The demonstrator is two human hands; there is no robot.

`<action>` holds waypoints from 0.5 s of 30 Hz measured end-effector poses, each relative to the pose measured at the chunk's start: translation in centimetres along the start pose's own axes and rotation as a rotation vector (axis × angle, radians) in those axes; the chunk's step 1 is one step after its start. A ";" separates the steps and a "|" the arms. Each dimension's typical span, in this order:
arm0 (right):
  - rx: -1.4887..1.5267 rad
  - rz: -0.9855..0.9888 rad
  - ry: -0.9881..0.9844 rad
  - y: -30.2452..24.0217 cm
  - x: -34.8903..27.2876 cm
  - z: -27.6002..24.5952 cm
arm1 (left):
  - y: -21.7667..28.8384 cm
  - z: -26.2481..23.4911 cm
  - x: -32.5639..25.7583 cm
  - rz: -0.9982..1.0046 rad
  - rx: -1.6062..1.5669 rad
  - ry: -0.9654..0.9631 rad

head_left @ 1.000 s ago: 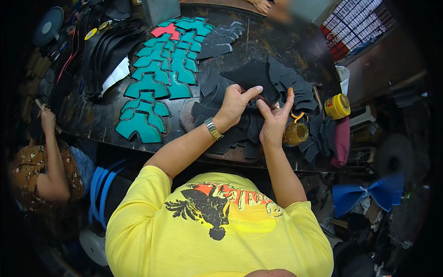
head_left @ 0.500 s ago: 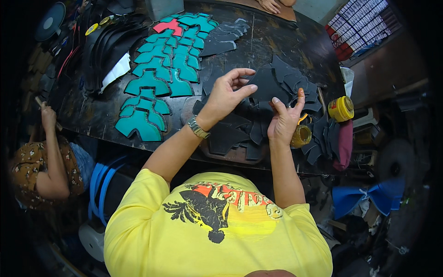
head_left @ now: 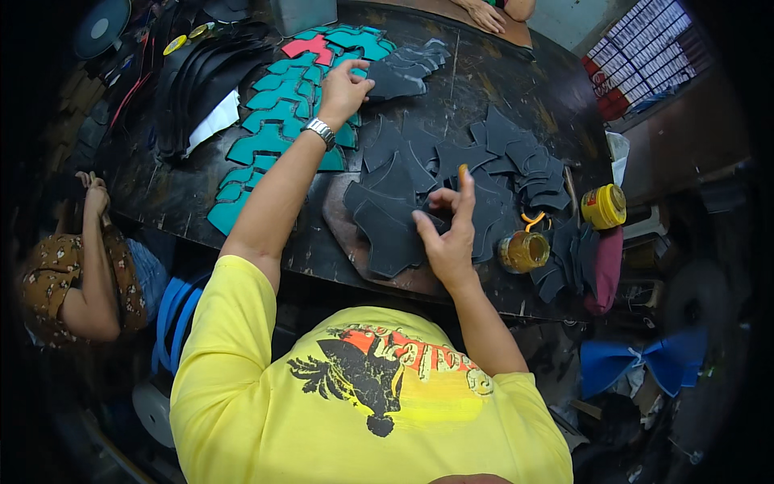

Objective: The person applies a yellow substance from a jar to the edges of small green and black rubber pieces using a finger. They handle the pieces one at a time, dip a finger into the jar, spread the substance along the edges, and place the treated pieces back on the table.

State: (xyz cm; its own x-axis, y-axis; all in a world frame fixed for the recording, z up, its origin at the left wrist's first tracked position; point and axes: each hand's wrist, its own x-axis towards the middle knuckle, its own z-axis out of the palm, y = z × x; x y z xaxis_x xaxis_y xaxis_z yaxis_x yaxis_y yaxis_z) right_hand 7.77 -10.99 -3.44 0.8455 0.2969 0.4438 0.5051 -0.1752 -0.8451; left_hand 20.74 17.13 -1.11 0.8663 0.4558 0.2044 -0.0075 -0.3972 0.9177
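My left hand (head_left: pixel 343 87) reaches far across the dark worktable (head_left: pixel 516 97) and pinches the edge of a dark grey cut piece (head_left: pixel 393 81) from a fanned stack beside the teal pieces (head_left: pixel 270 137). A metal watch sits on that wrist. My right hand (head_left: pixel 447 234) hovers with fingers spread over a pile of black cut pieces (head_left: pixel 387 230) near the table's front edge, holding nothing. Its raised index fingertip looks orange. More black pieces (head_left: pixel 516 153) lie heaped to the right.
An amber glue jar (head_left: pixel 522 250) and a yellow tin (head_left: pixel 603 206) stand right of my right hand. Black curved strips (head_left: pixel 201 73) and a white piece (head_left: pixel 216 121) lie at left. Another person (head_left: pixel 76 274) sits lower left; someone's hands (head_left: pixel 484 12) rest at the far edge.
My left hand left the black pile in front of me and stretched away to the far stack of grey pieces. My right hand stayed over the near pile, fingers opening.
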 end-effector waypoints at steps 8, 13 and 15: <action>-0.013 -0.041 -0.018 0.4 0.0 -0.2 | -2.4 1.7 1.1 0.097 0.322 0.053; 0.116 -0.008 0.050 0.3 -0.4 -0.3 | -0.3 1.3 -0.8 0.333 0.735 0.124; 0.161 -0.033 0.096 0.5 -0.4 -0.4 | 1.2 0.8 -2.3 0.428 0.777 0.163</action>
State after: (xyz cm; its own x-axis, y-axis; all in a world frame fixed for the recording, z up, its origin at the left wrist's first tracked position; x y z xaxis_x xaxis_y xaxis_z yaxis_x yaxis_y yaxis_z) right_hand 7.78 -11.57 -3.93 0.8457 0.2074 0.4917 0.5049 -0.0124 -0.8631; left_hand 19.13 15.00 -0.72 0.7851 0.2290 0.5755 0.0776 -0.9582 0.2755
